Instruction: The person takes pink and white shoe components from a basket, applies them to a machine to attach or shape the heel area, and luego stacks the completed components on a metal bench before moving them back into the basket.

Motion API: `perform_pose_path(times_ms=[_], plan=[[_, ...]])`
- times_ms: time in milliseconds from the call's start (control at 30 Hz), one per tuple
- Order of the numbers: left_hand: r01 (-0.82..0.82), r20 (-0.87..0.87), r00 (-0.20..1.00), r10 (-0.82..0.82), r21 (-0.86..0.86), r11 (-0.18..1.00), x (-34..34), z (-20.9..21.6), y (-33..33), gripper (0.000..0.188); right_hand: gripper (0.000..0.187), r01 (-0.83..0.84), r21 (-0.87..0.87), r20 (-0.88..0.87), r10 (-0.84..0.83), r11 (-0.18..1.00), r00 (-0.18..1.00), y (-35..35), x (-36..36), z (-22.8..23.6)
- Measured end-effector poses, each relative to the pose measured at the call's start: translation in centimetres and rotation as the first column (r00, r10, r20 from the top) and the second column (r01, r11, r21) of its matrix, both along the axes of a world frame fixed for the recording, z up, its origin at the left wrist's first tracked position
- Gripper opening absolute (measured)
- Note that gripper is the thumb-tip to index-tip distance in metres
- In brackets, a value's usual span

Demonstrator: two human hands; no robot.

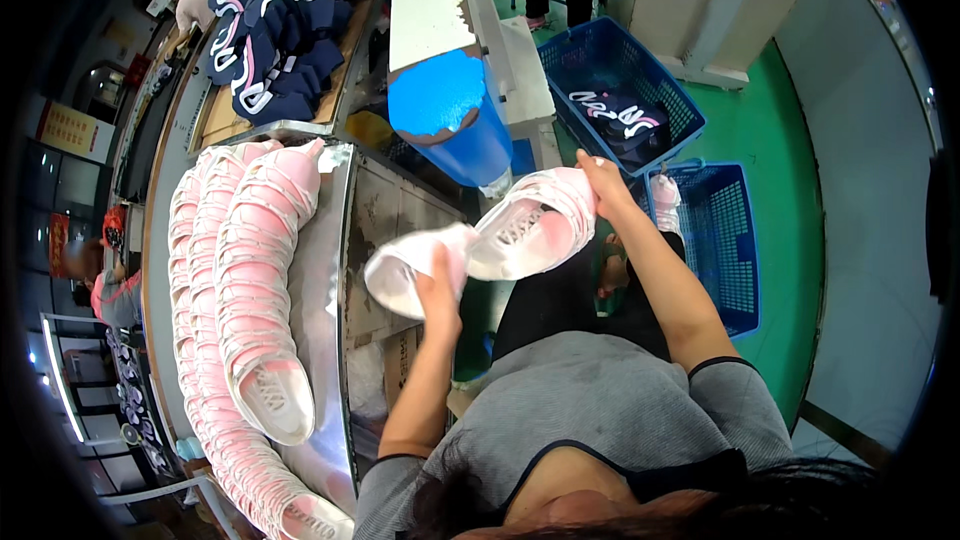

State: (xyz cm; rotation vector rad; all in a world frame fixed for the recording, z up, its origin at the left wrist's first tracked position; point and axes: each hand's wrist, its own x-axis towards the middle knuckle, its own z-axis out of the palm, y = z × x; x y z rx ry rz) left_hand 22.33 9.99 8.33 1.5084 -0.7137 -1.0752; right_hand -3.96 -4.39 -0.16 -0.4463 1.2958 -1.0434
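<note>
Your left hand point(437, 292) pinched one pink-and-white shoe upper point(395, 270) in its grip; your right hand point(600, 180) pinched a second upper point(545, 230) by its far end. Both were between the metal surface point(325, 290) and the blue basket point(740, 260).

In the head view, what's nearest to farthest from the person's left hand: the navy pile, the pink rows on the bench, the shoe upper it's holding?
From the left hand:
1. Shoe upper: held in it.
2. Pink rows: to its left, on the bench.
3. Navy pile: ahead and left, beyond the pink rows.
</note>
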Motion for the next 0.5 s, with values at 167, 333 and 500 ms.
perform_pose_path(times_ms=[167, 333, 500], plan=[[0.331, 0.235, 0.927, -0.291, -0.155, 0.931, -5.2, -3.7, 3.0, 0.036, 0.029, -0.126, 0.002, -0.017, 0.126, 0.992, 0.992, 5.7, 6.7, -0.6], [0.197, -0.071, 0.976, -0.205, -0.114, 0.974, -3.1, -2.0, 1.3, 0.041, 0.031, -0.043, -0.122, -0.040, 0.038, 0.992, 0.998, 6.6, 8.3, 1.0], [0.136, 0.052, 0.990, -0.131, -0.112, 0.984, -0.3, 0.1, -0.4, 0.045, 0.029, -0.185, -0.329, -0.413, 0.035, 0.926, 0.910, 5.7, 5.2, 1.6]])
